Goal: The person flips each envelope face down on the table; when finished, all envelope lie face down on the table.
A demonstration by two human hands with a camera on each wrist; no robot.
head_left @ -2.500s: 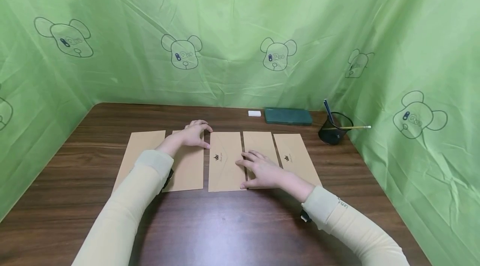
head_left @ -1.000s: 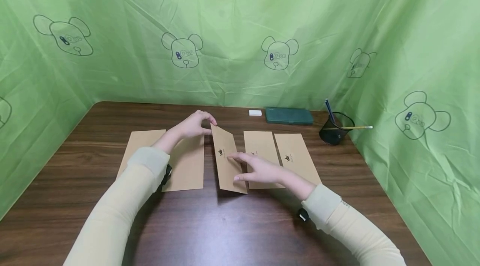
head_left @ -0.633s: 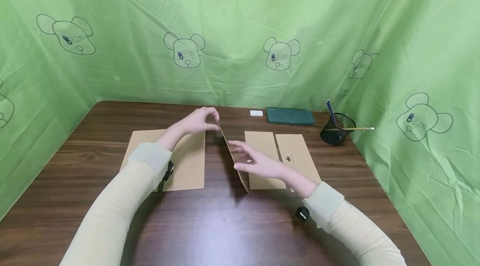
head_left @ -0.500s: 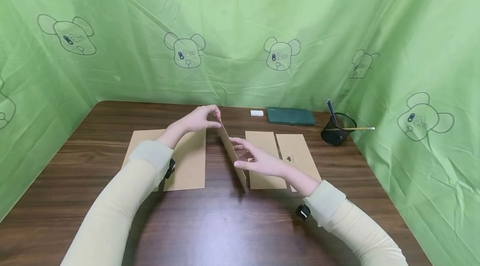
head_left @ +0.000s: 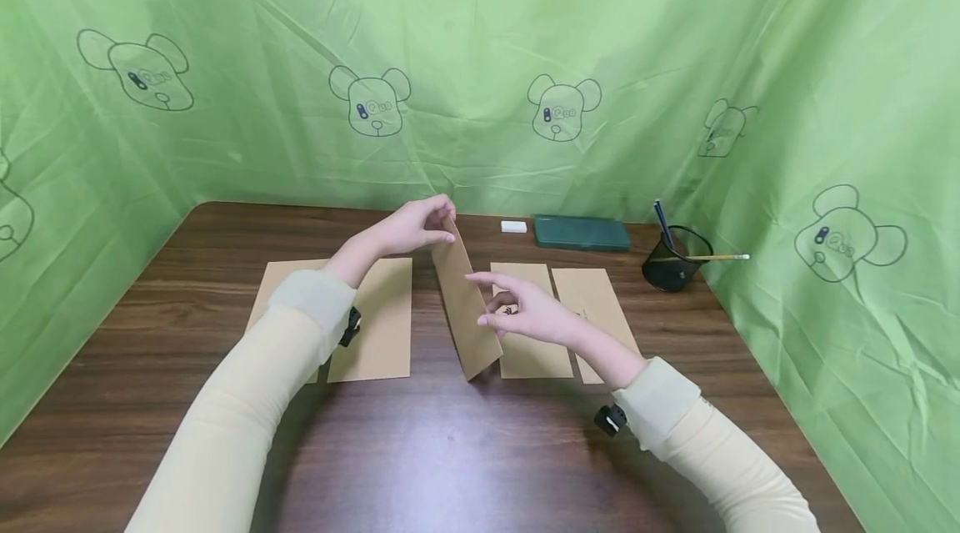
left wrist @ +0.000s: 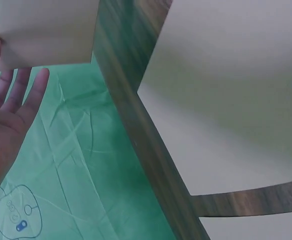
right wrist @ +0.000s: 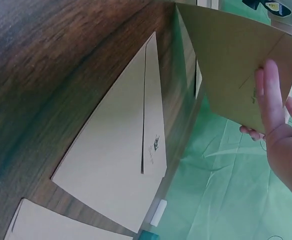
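Note:
In the head view, a brown paper envelope (head_left: 462, 312) stands tilted above the table, its plain face toward the head camera. My left hand (head_left: 415, 226) pinches its far end between thumb and fingers. My right hand (head_left: 528, 312) holds its right edge. In the right wrist view, the right hand's fingers (right wrist: 270, 100) lie against the flap side of the envelope (right wrist: 231, 60), where part of a small dark print shows. The left wrist view shows the left hand (left wrist: 8, 112) at the envelope's end (left wrist: 51, 40).
Two plain-side-up envelopes (head_left: 378, 333) lie on the left, partly under the left forearm. On the right lie two envelopes (head_left: 600, 308) with crown prints. Behind are a white eraser (head_left: 513, 227), a green case (head_left: 581, 233) and a black mesh pen cup (head_left: 670, 266). Green curtains (head_left: 465, 57) surround the table.
The middle envelope, first flat with its flap side up, was lifted at its left edge and turned past upright; its plain face now shows. Both hands have moved with it.

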